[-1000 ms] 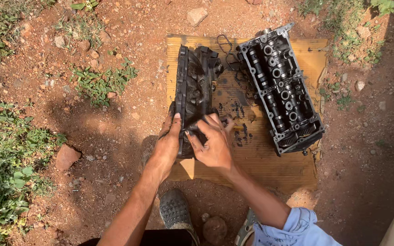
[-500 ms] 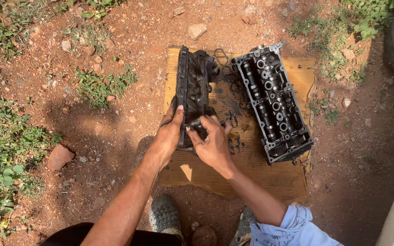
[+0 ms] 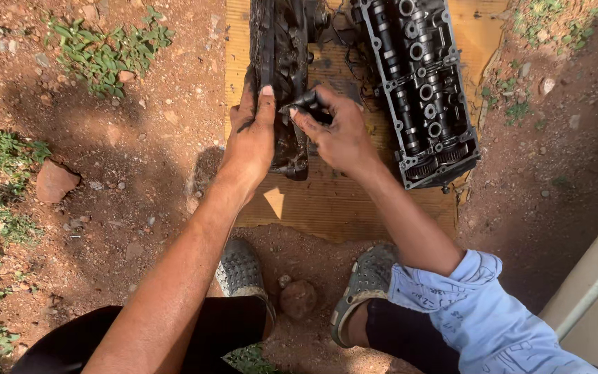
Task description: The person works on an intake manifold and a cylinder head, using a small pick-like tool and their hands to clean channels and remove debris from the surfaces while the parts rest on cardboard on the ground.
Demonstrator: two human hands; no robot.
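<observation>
Closer now, both hands work the grimy valve cover (image 3: 282, 76) on cardboard (image 3: 340, 201): left hand (image 3: 250, 142) grips its edge, right hand (image 3: 337, 131) pinches a dark part (image 3: 306, 104); freeing it likely needs steady bracing.

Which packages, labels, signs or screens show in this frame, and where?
Flattened cardboard sheet: on the dirt, under the engine parts; tan, rectangular, oil-stained.
Light blue sleeve: lower right, on the right arm; faint dark scribbled marks, too small to make out.
No labels, signs or screens otherwise.
</observation>
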